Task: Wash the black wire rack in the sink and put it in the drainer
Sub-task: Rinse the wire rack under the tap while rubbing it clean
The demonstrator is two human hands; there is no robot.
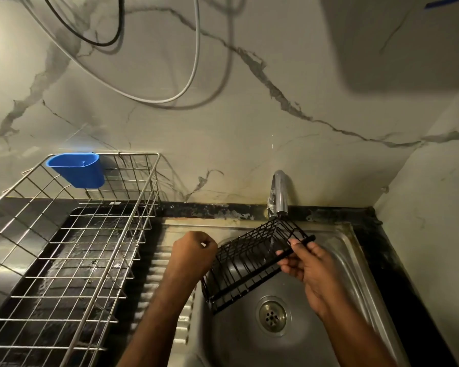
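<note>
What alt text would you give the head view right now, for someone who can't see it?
Two bare hands hold a black wire rack tilted over a stainless steel sink, its upper end under the chrome tap: the right hand grips its edge, the left hand its left side. An empty silver wire drainer with a blue plastic cup stands left.

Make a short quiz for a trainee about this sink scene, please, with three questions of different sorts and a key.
1. True or false: the black wire rack already lies in the silver wire drainer.
2. Which hand grips the rack's black edge bar? A) right hand B) left hand
3. Fill in: the blue plastic cup hangs on the drainer's ____ rim.

Key:
1. False; the rack is held over the steel sink, one end under the chrome tap.
2. A
3. back
</note>
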